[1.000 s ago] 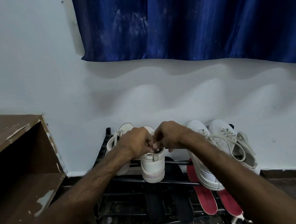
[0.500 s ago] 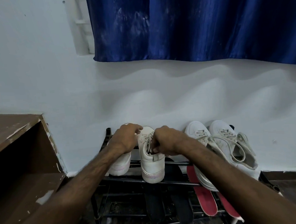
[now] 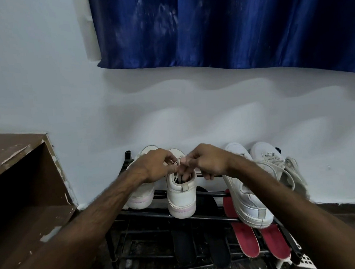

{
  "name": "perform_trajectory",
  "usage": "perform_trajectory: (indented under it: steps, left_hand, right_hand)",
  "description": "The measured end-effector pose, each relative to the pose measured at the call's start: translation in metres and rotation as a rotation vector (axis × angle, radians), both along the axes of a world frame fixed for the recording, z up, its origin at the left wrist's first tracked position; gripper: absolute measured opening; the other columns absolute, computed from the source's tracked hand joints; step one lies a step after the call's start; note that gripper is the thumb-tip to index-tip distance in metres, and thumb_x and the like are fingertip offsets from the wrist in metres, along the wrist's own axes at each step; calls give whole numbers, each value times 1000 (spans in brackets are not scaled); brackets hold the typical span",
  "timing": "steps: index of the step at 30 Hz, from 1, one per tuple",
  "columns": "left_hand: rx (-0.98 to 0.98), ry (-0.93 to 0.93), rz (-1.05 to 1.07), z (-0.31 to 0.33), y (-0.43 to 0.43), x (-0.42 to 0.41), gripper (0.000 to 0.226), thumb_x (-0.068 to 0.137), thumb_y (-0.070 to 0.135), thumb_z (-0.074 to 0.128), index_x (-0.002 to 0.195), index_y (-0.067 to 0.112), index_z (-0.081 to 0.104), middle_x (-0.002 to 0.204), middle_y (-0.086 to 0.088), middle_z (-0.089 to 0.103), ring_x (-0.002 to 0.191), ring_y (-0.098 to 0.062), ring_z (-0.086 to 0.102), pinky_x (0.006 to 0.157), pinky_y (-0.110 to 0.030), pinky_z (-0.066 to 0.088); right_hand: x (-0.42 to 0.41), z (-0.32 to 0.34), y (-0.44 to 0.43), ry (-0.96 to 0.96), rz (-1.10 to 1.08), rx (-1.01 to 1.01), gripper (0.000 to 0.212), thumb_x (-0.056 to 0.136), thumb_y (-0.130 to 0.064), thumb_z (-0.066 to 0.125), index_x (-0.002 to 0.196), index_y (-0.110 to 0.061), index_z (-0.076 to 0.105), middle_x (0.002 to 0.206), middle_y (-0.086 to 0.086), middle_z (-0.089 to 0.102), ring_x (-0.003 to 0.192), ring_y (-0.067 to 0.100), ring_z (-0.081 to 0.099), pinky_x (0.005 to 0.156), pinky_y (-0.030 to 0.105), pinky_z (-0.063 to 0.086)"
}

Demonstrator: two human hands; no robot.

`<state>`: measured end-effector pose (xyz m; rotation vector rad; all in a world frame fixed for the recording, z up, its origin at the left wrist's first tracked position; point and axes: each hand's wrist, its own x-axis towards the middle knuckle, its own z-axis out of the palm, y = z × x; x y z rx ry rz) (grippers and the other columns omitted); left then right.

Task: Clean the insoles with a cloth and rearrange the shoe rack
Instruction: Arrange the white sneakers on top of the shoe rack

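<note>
A black metal shoe rack (image 3: 201,217) stands against the white wall. On its top shelf a white sneaker with a pink sole (image 3: 182,197) points away from me, its twin (image 3: 140,194) to its left. Over the middle sneaker's opening my left hand (image 3: 154,166) and my right hand (image 3: 209,160) meet, each pinching its laces (image 3: 177,162). Two more white sneakers sit to the right, one (image 3: 247,194) tilted over the front bar, the other (image 3: 276,163) by the wall. Two red insoles (image 3: 246,239) and two black insoles (image 3: 183,246) lie on the lower shelf.
A worn brown wooden cabinet (image 3: 17,177) stands at the left, close beside the rack. A dark blue curtain (image 3: 227,25) hangs above. A white perforated plastic object (image 3: 305,260) shows at the rack's lower right. Dark floor lies beyond the rack at the right.
My left hand has come off the left sneaker and joined my right hand above the middle sneaker, where both now pinch the laces. The view has shifted slightly left.
</note>
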<state>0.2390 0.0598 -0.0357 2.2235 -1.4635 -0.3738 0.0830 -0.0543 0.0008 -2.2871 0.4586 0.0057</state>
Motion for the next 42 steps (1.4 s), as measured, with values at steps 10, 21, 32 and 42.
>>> perform_trajectory:
  steps: [10, 21, 32, 42]
  left_hand:
    - [129, -103, 33, 0, -11, -21, 101, 73, 43, 82, 153, 22, 24, 145, -5, 45, 129, -23, 48, 107, -39, 40]
    - [69, 314, 57, 4, -7, -11, 60, 88, 13, 72, 142, 11, 46, 134, -5, 51, 91, -25, 64, 61, -28, 54]
    - [26, 334, 8, 1, -3, -7, 61, 89, 0, 64, 143, 23, 47, 129, -8, 52, 96, -38, 67, 62, -34, 56]
    - [3, 330, -42, 8, 4, -9, 67, 89, 10, 70, 144, 39, 43, 127, -1, 51, 104, -24, 64, 64, -33, 59]
  right_hand:
    - [12, -58, -35, -30, -224, -136, 42, 89, -8, 62, 130, -18, 62, 118, 6, 69, 99, 16, 63, 81, 25, 48]
    - [9, -23, -28, -207, -457, 292, 15, 85, 6, 55, 77, -5, 62, 72, 10, 61, 59, 17, 58, 52, 26, 56]
    - [22, -12, 4, -245, -390, 116, 12, 86, -3, 54, 82, 0, 65, 73, 15, 70, 61, 27, 70, 64, 36, 62]
    - [18, -8, 5, -4, -100, -470, 7, 75, -15, 73, 80, -17, 76, 71, -4, 68, 64, 8, 61, 57, 14, 46]
